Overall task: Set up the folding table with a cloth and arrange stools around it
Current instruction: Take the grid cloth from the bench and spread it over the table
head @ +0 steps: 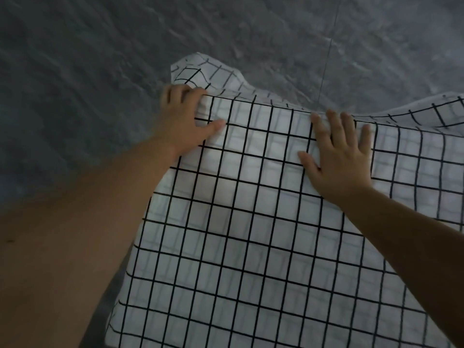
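Cloth (251, 234), white with black grid, spread flat, far edge rumpled

White cloth (251, 222), black grid

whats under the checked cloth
Nothing under the checked cloth shows: it hides whatever supports it. On top, the left hand grips its far edge and the right hand presses flat. Grey floor lies beyond its edges.

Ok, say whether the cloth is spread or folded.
Seemingly doubled: a fainter grid shows through the cloth; a lower layer juts past the left hand.
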The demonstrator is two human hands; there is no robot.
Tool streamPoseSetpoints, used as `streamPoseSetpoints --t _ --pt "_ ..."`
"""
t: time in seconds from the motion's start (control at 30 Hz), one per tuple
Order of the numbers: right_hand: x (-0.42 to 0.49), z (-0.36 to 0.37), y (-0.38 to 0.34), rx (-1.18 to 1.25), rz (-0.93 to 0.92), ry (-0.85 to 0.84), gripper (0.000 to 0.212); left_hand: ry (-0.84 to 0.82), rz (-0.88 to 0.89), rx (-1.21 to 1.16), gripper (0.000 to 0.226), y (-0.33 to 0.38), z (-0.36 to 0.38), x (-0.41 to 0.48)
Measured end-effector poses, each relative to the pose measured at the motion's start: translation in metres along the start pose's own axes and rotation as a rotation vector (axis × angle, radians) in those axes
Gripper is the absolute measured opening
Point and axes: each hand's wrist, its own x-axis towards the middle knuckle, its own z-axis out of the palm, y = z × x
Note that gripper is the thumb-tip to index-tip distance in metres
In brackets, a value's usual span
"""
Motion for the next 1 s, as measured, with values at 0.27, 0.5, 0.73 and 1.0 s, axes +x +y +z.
streamPoseSetpoints --t 0.27,0.5,0.73,1.0 --pt "0.002 -0.004 0.001 -0.057 -0.001 -0.082 0.074 -0.131 -0.137 0.228 0.079 0.018 -0.005 0.002" --pt "-0.081 0.006 0.012 0.162 0.072 0.023 0.069 -0.085 0.375 0.275 0.068 0.105 0.059 -0.111" --pt "-0.223 0.038 0.056 0.259 0.227 0.017 0.063 -0.277 0.748 0.320 0.066 0.183 0.133 -0.228" --pt "-0.370 0.066 0.093 0.401 0.456 0.087 0.061 -0.338 0.875 0.387 0.068 0.234 0.171 -0.315"
